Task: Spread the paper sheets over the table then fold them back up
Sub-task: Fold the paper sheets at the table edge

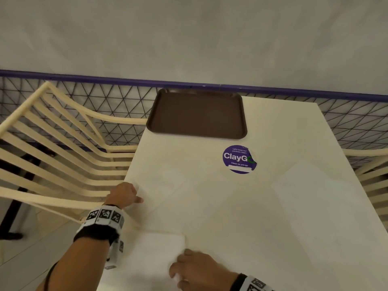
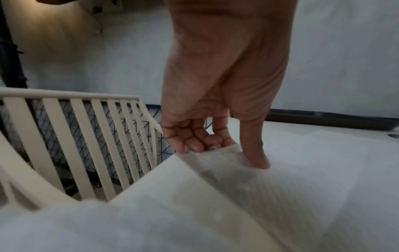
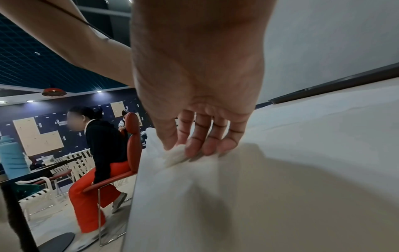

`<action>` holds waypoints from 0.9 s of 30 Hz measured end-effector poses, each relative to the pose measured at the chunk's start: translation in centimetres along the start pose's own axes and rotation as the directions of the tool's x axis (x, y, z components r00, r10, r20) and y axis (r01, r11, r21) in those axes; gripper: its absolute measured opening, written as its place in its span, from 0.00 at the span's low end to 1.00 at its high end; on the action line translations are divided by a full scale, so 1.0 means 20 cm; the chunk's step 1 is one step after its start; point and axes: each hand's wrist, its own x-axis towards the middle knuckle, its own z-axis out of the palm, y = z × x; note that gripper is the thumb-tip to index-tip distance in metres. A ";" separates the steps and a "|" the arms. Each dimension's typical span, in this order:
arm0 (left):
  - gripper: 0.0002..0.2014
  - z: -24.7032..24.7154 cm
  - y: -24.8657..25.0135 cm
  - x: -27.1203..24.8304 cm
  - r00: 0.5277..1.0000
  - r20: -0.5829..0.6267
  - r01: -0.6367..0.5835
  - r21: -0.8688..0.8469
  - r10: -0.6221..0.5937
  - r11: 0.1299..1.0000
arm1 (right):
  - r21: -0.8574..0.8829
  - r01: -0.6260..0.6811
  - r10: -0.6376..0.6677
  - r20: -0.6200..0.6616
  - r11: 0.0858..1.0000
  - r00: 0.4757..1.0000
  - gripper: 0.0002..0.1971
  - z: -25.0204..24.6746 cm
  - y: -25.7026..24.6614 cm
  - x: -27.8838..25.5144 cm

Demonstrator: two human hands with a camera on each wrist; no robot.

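Note:
Three thin white paper sheets lie on the cream table [image 1: 231, 211]. The left sheet [image 1: 161, 190] sits at the table's left edge; my left hand [image 1: 137, 193] pinches its near corner, thumb on top and fingers curled beneath, lifting that edge [image 2: 215, 158]. The left hand [image 2: 226, 150] shows this grip clearly in the left wrist view. A near sheet [image 1: 151, 253] lies at the front edge; my right hand [image 1: 178, 274] bunches a bit of it between thumb and fingers [image 3: 181, 150]. A third sheet [image 1: 319, 185] lies flat at the right, untouched.
A brown tray [image 1: 197, 114] sits at the table's far end, with a purple round sticker [image 1: 239, 159] before it. Cream slatted chairs stand at the left [image 1: 63, 143] and right [image 1: 373, 181]. A mesh fence with a purple rail [image 1: 273, 89] runs behind. A person [image 3: 97, 145] sits beyond.

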 end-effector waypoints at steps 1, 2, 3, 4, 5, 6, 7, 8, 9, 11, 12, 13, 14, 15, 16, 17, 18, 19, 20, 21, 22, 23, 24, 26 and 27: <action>0.14 -0.01 0.01 -0.01 1.000 -0.013 -0.010 -0.022 0.009 1.000 | -0.005 0.013 -0.013 -0.004 1.000 1.000 0.18 0.00 0.01 -0.01; 0.12 -0.02 0.02 -0.02 0.999 -0.038 -0.017 -0.064 0.015 0.998 | -0.010 0.020 -0.020 -0.004 1.000 1.000 0.17 -0.01 0.02 -0.02; 0.12 -0.03 0.04 -0.04 0.997 -0.069 -0.030 -0.120 0.022 0.992 | -0.012 0.026 -0.026 -0.004 1.000 1.000 0.16 -0.01 0.02 -0.03; 0.13 -0.04 0.06 -0.06 0.994 -0.107 -0.050 -0.178 0.031 0.983 | -0.011 0.035 -0.035 -0.001 0.999 0.999 0.15 -0.01 0.03 -0.03; 0.12 -0.06 0.09 -0.09 0.988 -0.149 -0.078 -0.235 0.043 0.969 | -0.008 0.039 -0.039 0.003 0.999 0.999 0.15 -0.02 0.04 -0.03; 0.11 -0.08 0.12 -0.14 0.980 -0.191 -0.112 -0.291 0.058 0.950 | 0.002 0.037 -0.037 0.008 0.999 0.999 0.16 -0.04 0.04 -0.04; 0.12 -0.11 0.16 -0.18 0.970 -0.230 -0.156 -0.342 0.078 0.927 | 0.019 0.028 -0.028 0.006 0.999 1.000 0.16 -0.06 0.05 -0.04; 0.14 -0.13 0.21 -0.23 0.958 -0.269 -0.204 -0.381 0.103 0.902 | 0.035 0.014 -0.014 0.000 0.999 1.000 0.17 -0.09 0.06 -0.05; 0.16 -0.16 0.25 -0.28 0.944 -0.305 -0.250 -0.407 0.127 0.879 | 0.044 -0.013 0.014 -0.016 0.999 1.000 0.17 -0.12 0.07 -0.06; 0.18 -0.21 0.35 -0.37 0.907 -0.382 -0.345 -0.438 0.175 0.830 | 0.045 -0.092 0.096 -0.101 0.995 0.990 0.17 -0.21 0.08 -0.07; 0.18 -0.23 0.40 -0.41 0.887 -0.421 -0.389 -0.459 0.190 0.799 | 0.064 -0.131 0.141 -0.181 0.989 0.973 0.18 -0.27 0.09 -0.08; 0.17 -0.24 0.45 -0.46 0.867 -0.456 -0.427 -0.475 0.200 0.769 | 0.099 -0.158 0.180 -0.279 0.982 0.943 0.21 -0.32 0.09 -0.08; 0.15 -0.25 0.50 -0.50 0.852 -0.479 -0.458 -0.481 0.213 0.748 | 0.144 -0.173 0.216 -0.381 0.974 0.899 0.25 -0.38 0.08 -0.09; 0.14 -0.25 0.55 -0.54 0.843 -0.486 -0.479 -0.483 0.230 0.733 | 0.202 -0.176 0.253 -0.470 0.964 0.846 0.32 -0.44 0.07 -0.09; 0.12 -0.24 0.60 -0.58 0.837 -0.485 -0.498 -0.485 0.253 0.719 | 0.267 -0.164 0.288 -0.535 0.950 0.794 0.39 -0.51 0.06 -0.10; 0.11 -0.23 0.65 -0.63 0.831 -0.479 -0.519 -0.488 0.282 0.701 | 0.333 -0.147 0.323 -0.569 0.931 0.756 0.45 -0.56 0.04 -0.10; 0.10 -0.21 0.71 -0.67 0.822 -0.476 -0.544 -0.493 0.312 0.679 | 0.395 -0.123 0.352 -0.581 0.910 0.734 0.49 -0.62 0.02 -0.10; 0.10 -0.20 0.76 -0.71 0.808 -0.478 -0.573 -0.499 0.345 0.650 | 0.448 -0.098 0.377 -0.591 0.889 0.713 0.50 -0.66 0.01 -0.10; 0.09 -0.19 0.80 -0.75 0.793 -0.477 -0.602 -0.513 0.379 0.613 | 0.480 -0.069 0.392 -0.616 0.875 0.683 0.48 -0.70 0.02 -0.11; 0.09 -0.18 0.83 -0.78 0.783 -0.469 -0.621 -0.548 0.409 0.560 | 0.494 -0.038 0.400 -0.652 0.868 0.644 0.42 -0.73 0.03 -0.12; 0.08 -0.18 0.86 -0.81 0.778 -0.453 -0.627 -0.607 0.436 0.488 | 0.493 -0.004 0.397 -0.696 0.870 0.598 0.31 -0.76 0.05 -0.15; 0.09 -0.18 0.88 -0.83 0.771 -0.446 -0.626 -0.660 0.455 0.415 | 0.489 0.026 0.396 -0.735 0.872 0.550 0.20 -0.79 0.07 -0.20; 0.11 -0.18 0.89 -0.84 0.755 -0.469 -0.643 -0.665 0.458 0.379 | 0.505 0.058 0.407 -0.753 0.861 0.517 0.12 -0.82 0.09 -0.24; 0.24 -0.18 0.88 -0.82 0.723 -0.535 -0.691 -0.563 0.437 0.454 | 0.589 0.136 0.437 -0.717 0.797 0.542 0.09 -0.88 0.14 -0.36; 0.32 -0.17 0.87 -0.78 0.737 -0.526 -0.674 -0.531 0.424 0.514 | 0.637 0.172 0.441 -0.679 0.751 0.587 0.11 -0.91 0.17 -0.42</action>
